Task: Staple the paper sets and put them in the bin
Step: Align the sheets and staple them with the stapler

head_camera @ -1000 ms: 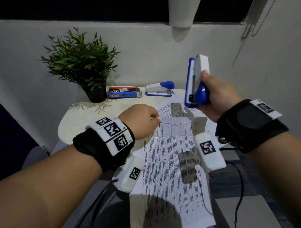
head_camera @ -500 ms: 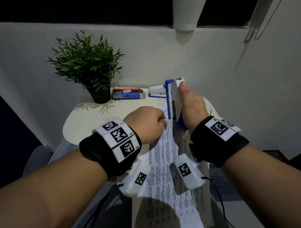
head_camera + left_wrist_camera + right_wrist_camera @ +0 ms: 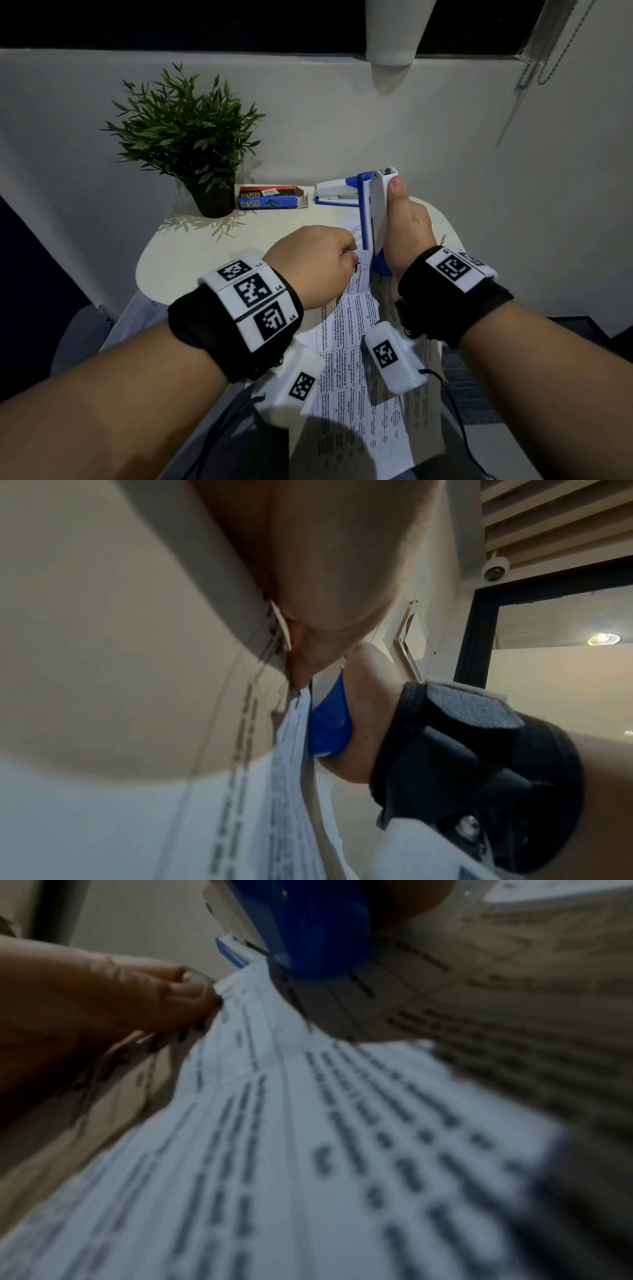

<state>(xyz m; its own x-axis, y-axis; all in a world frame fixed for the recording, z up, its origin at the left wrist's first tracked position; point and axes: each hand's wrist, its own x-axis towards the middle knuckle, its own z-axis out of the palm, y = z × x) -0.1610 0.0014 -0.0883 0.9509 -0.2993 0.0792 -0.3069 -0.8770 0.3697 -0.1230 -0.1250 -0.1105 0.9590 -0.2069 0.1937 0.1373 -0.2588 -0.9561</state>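
Right hand [image 3: 407,236] gripping upright blue-and-white stapler [image 3: 373,219], left hand [image 3: 308,263] just beside stapler pinching corner of printed paper set [image 3: 359,342]

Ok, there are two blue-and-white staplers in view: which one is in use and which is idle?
The stapler gripped upright in the right hand, at the paper set's top corner, is in use. The second stapler lies flat on the table beside the staples box, untouched.

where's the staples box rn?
Head view: the staples box lies at the table's far edge, between the potted plant and the spare stapler.
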